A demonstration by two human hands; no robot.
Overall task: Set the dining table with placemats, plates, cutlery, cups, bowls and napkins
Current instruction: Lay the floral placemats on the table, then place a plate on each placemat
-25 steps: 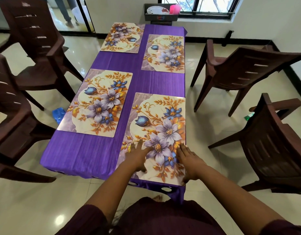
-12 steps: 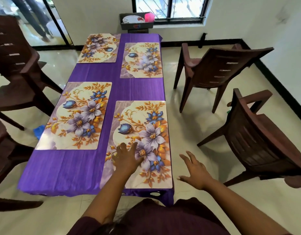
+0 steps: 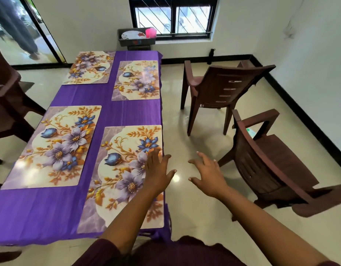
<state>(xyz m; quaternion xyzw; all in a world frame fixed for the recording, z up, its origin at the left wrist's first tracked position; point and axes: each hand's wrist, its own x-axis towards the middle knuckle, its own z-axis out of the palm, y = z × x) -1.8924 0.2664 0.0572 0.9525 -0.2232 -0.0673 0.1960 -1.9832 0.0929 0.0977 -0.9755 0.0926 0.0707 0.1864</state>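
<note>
Several floral placemats lie on the purple tablecloth [image 3: 112,114]. The near right placemat [image 3: 125,169] is closest to me, the near left placemat [image 3: 56,146] beside it. Two more lie further back, the far left placemat [image 3: 89,68] and the far right placemat [image 3: 137,81]. My left hand [image 3: 158,171] hovers with fingers spread over the right edge of the near right placemat, holding nothing. My right hand [image 3: 208,175] is off the table, over the floor, fingers spread and empty. A dark basket [image 3: 136,40] beyond the table's far end holds a white plate [image 3: 133,34] and a pink cup [image 3: 150,32].
Two brown plastic chairs stand right of the table, one near [image 3: 271,166] and one further back [image 3: 219,89]. More brown chairs [image 3: 6,104] stand on the left. A person's legs [image 3: 18,29] show beyond the glass door at far left. A shiny tiled floor surrounds the table.
Both hands have lifted off the near right placemat and swung right. My right hand went past the table edge first, my left followed to the mat's right edge. The view turned right.
</note>
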